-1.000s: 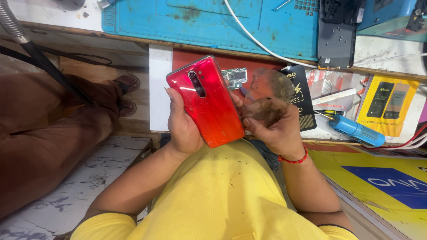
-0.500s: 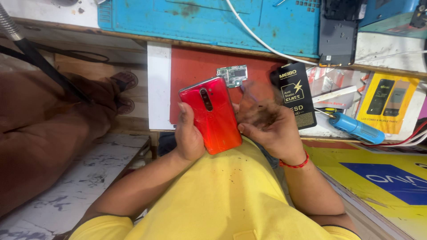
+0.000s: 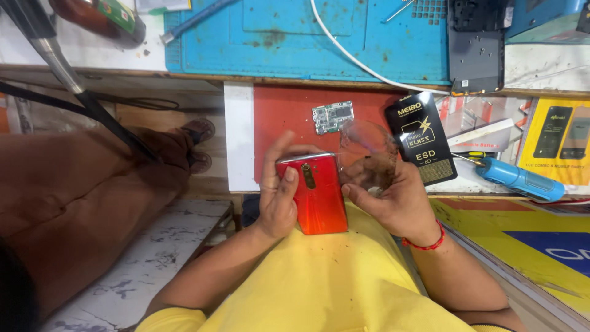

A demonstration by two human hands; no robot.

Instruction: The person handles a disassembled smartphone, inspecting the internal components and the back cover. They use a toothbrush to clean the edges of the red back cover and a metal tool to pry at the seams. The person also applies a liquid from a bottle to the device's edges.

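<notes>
The blue mat (image 3: 369, 43) fills the top of the frame, with more of it in view than half a second ago, as my head has tipped up and the red phone (image 3: 318, 195) has sunk toward my lap at centre. My left hand (image 3: 278, 193) wraps its left edge, thumb pressed on the back. My right hand (image 3: 396, 200) pinches a clear film (image 3: 369, 154), now peeled clear to the right. The small circuit board (image 3: 332, 117) lies above, apart; free room remains below.
</notes>
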